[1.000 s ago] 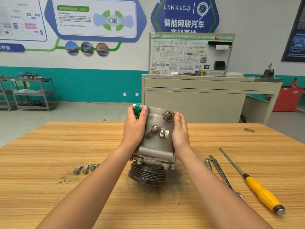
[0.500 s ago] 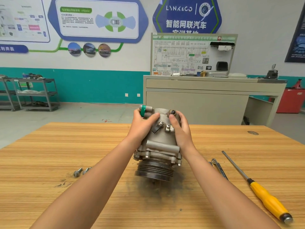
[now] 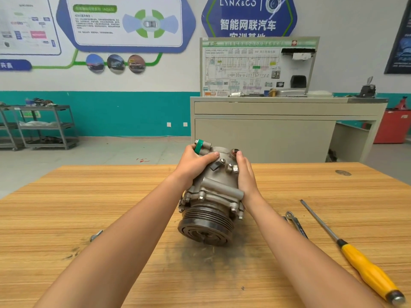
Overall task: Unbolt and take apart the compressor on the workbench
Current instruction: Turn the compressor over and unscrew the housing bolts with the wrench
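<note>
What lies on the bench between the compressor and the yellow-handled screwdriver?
Between the compressor and the screwdriver, the head view shows a wrench, partly covered by the right forearm.

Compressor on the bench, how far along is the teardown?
Early. Done: one loose bolt lies on the workbench by the left forearm. In hand: left hand and right hand hold the compressor tilted, pulley toward the camera. Left: housing in one piece, flange bolts seated, pulley on; wrench and screwdriver lie untouched at right.
</note>
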Tool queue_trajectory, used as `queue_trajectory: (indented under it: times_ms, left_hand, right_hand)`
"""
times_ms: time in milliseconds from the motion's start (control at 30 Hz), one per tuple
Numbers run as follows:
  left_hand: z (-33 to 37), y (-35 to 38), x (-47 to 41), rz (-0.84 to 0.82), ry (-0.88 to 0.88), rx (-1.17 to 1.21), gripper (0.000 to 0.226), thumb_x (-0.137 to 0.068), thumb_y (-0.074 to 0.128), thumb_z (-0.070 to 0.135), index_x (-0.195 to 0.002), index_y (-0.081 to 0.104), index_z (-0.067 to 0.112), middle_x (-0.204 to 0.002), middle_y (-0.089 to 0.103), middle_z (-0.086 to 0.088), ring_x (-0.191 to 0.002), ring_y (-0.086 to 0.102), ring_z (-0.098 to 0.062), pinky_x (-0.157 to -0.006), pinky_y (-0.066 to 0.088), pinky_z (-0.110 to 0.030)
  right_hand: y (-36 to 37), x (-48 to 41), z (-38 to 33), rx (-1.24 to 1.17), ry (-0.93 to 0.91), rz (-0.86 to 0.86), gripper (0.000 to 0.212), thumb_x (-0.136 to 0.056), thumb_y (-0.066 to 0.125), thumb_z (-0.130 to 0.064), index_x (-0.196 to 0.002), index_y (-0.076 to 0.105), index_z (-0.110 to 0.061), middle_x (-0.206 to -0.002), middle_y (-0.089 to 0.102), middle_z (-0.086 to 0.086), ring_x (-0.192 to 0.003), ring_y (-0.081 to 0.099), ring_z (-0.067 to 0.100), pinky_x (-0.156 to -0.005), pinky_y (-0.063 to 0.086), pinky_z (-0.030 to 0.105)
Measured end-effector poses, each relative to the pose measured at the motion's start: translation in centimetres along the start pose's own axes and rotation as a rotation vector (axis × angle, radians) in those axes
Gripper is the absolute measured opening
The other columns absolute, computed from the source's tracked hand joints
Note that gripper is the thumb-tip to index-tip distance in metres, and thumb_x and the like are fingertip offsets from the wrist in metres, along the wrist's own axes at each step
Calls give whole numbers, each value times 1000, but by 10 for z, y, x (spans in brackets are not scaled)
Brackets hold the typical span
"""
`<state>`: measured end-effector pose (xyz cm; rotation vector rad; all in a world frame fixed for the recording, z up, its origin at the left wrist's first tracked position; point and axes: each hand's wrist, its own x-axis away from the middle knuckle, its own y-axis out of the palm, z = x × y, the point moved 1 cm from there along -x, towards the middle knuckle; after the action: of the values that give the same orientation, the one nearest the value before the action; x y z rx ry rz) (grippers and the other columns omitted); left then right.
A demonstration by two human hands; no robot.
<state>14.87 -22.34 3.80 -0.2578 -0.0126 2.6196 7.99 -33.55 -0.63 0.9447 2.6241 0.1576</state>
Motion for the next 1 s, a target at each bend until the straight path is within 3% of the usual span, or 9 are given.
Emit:
queue_trajectory:
  times_ms: [133, 200, 300, 400, 500, 633, 767, 867, 1000]
  left_hand:
    - [-3, 3, -5, -6, -27, -24, 62, -81, 73, 25, -130, 40, 8, -104, 60, -7, -81, 61, -11, -47, 46, -14]
    - [-4, 3, -7, -2, -38, -22, 61, -81, 73, 26, -130, 40, 8, -97, 58, -3, -77, 59, -9, -42, 43, -12]
    - [-6, 1, -8, 10, -49, -28, 60, -82, 72, 27, -129, 40, 8, -94, 57, -2, -77, 57, -9, -40, 42, -10]
    - [-6, -1, -8, 22, -55, -29, 52, -83, 71, 26, -123, 41, 8, -90, 54, 1, -75, 53, -6, -38, 39, -7]
    - [-8, -5, -8, 38, -76, -13, 43, -85, 70, 28, -113, 42, 13, -86, 53, 3, -71, 51, -3, -36, 38, -7]
    - [-20, -19, -8, 83, -135, 39, 23, -87, 67, 28, -84, 47, 17, -81, 55, 1, -68, 53, -7, -35, 39, -10]
    - [-25, -29, -11, 112, -198, 129, 18, -87, 67, 24, -90, 56, 11, -77, 66, -6, -62, 64, -14, -46, 49, -20]
    - [-27, -29, -15, 123, -174, 115, 21, -87, 67, 22, -77, 51, 14, -65, 63, -2, -43, 61, -5, -33, 40, -14]
    - [-29, -27, -18, 129, -191, 92, 22, -85, 68, 29, -88, 53, 13, -83, 61, -4, -69, 61, -12, -43, 45, -17]
  right_hand:
    - [-4, -4, 4, -1, 15, -10, 21, -94, 42, -46, -90, 57, -33, -101, 59, -14, -90, 57, -5, -74, 45, 16]
    - [-5, -8, 5, 12, 43, -13, 22, -95, 40, -46, -94, 56, -32, -111, 58, -6, -101, 56, 5, -86, 45, 25]
    - [-4, -11, 4, 24, 56, -12, 23, -96, 38, -44, -94, 57, -31, -113, 57, -3, -103, 55, 10, -89, 44, 29]
    - [-1, -13, 3, 50, 62, -15, 34, -97, 35, -42, -118, 54, -23, -125, 53, 0, -116, 50, 16, -101, 39, 34]
    - [3, -15, 2, 115, 28, -24, 25, -100, 35, -34, -114, 51, -21, -116, 53, -1, -105, 49, 12, -92, 37, 25]
    - [16, -21, 3, 204, 56, -96, 33, -100, 35, -30, -122, 53, -13, -124, 55, 5, -114, 50, 18, -102, 37, 34]
    - [26, -29, 5, 277, 64, -130, 34, -100, 36, -34, -122, 52, -15, -116, 55, -1, -107, 50, 12, -91, 37, 26]
    - [24, -30, 9, 290, 57, -137, 22, -99, 37, -33, -111, 51, -23, -112, 56, -2, -101, 51, 11, -85, 37, 24]
    - [23, -29, 7, 377, 65, -184, 38, -99, 34, -36, -128, 46, -15, -131, 47, 6, -121, 44, 18, -104, 34, 35]
